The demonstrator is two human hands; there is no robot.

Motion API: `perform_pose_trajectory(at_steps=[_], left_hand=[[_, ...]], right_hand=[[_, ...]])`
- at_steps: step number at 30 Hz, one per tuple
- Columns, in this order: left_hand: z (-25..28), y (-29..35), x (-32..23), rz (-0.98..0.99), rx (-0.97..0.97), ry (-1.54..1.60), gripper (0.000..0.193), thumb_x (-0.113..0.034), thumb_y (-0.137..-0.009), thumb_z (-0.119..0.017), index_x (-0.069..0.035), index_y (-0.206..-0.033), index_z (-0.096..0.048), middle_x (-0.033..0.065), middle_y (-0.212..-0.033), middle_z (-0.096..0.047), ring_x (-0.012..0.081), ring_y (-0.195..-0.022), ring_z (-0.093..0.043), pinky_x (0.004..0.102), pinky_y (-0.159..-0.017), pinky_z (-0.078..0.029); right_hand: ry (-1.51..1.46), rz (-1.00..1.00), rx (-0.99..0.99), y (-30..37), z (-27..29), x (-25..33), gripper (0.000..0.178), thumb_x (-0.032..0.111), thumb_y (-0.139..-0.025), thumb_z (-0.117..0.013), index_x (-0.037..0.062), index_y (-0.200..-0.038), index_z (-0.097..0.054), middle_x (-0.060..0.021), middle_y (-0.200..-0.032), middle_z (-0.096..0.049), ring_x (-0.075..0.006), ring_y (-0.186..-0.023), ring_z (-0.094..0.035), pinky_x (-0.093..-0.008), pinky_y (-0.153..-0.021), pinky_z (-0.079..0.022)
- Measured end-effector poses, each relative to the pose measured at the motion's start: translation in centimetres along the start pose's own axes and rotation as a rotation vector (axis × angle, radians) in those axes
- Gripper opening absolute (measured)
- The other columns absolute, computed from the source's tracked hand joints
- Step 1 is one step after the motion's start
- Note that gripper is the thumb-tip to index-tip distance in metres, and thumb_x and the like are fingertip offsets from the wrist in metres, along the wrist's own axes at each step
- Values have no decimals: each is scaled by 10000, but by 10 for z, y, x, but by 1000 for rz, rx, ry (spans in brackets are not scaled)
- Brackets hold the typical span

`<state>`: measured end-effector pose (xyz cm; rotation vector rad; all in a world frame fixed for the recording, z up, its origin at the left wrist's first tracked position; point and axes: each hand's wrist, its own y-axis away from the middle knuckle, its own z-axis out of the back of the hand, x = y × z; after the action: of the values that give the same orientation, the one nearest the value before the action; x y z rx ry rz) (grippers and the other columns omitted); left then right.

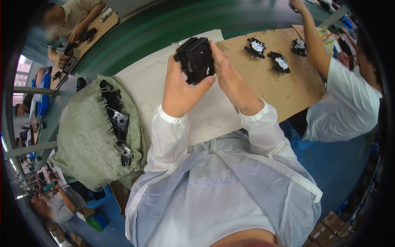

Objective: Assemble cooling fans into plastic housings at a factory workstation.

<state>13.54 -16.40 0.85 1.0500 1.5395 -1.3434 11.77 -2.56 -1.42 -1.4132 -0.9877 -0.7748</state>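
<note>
Held up over the table is a black, boxy plastic part (196, 59). My left hand (180, 91) grips it from the left and below, with the thumb across its lower front edge. My right hand (231, 78) presses against its right side, and some of those fingertips are hidden behind it. A thin light-coloured piece sticks out at the part's upper left. Beneath both hands lies a pale sheet (205, 119) on the tabletop.
To my left bulges a green woven sack (88, 136) full of black parts (119, 121). Several black mechanisms with white gears (280, 62) lie on the brown board (296, 88) at right. Close by on the right sits a co-worker (345, 101). A green conveyor belt (164, 26) runs beyond the table.
</note>
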Motion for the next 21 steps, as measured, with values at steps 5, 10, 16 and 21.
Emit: perform_pose_trajectory(at_steps=[5,10,16,21], left_hand=[[21,13,-2,-52,19,-75,450,3,-732,-712,75,-1156,-577,147,-966,-673,232,-860,-632,316,-811,-516],[34,21,-1,-47,-21,-82,467,39,-697,-716,107,-1134,-570,166,-966,-692,233,-817,-652,324,-805,-531],[63,13,11,15,-32,-105,414,-13,-767,-675,111,-1146,-563,191,-999,-686,259,-830,-667,338,-787,-537],[123,42,21,124,-339,-1223,365,-216,-848,-649,34,-1106,-579,222,-1060,-609,375,-984,-589,448,-856,-472]], right_hand=[[-228,-190,235,-15,11,19,532,333,-1044,-440,-45,-1418,-435,-156,-1337,-550,-195,-1137,-569,-291,-1000,-421],[-453,-421,386,-41,9,10,388,238,-973,-624,-23,-1259,-607,-110,-1146,-661,-167,-1000,-614,-300,-931,-479],[-408,-469,453,-62,-21,-27,382,250,-983,-596,-46,-1223,-617,-122,-1118,-662,-167,-947,-618,-287,-892,-474],[-493,-555,444,-147,-10,-99,365,283,-968,-623,-59,-1089,-666,-149,-1036,-679,-197,-895,-634,-311,-871,-492]])
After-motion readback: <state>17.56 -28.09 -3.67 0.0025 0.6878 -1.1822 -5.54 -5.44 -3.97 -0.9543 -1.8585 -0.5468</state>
